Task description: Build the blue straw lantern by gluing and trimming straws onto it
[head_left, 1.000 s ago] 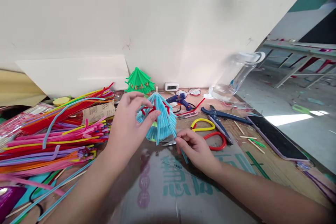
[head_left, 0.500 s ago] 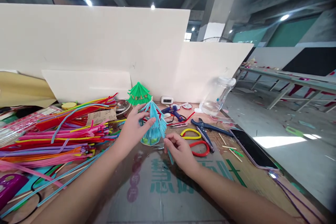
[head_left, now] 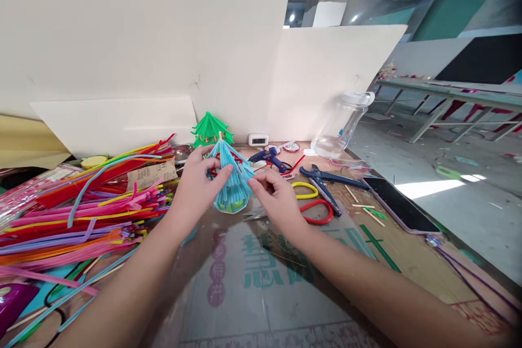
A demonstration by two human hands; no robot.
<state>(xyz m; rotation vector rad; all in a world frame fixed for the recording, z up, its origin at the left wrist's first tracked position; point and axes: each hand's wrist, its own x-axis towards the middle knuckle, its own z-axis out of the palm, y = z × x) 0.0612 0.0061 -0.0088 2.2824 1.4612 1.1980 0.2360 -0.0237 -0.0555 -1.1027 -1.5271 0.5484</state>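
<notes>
Okay, our right hand (head_left: pixel 277 196) has just come up to pinch the right flank of the blue cone (head_left: pixel 234 187) while our left hand (head_left: pixel 196 186) grips its left side, near the tabletop's (head_left: pixel 314 162) back edge, probably putting our focus on that flank now.

- Left hand (head_left: pixel 199 179): bare, with slim fingers (head_left: pixel 204 151) and a long thumb (head_left: pixel 222 178) rounded at its tip.
- Left wrist (head_left: pixel 177 227): bare and slender, directly behind that hand.
- Left forearm (head_left: pixel 144 266): bare, smooth in outline, widening away from the hand to the edge of view.
- Right hand (head_left: pixel 277 198): also bare and slim-fingered.
- Right wrist (head_left: pixel 299 232): bare, narrow, just behind it.
- Right forearm (head_left: pixel 354 269): bare, broadening farther from the hand.
</notes>
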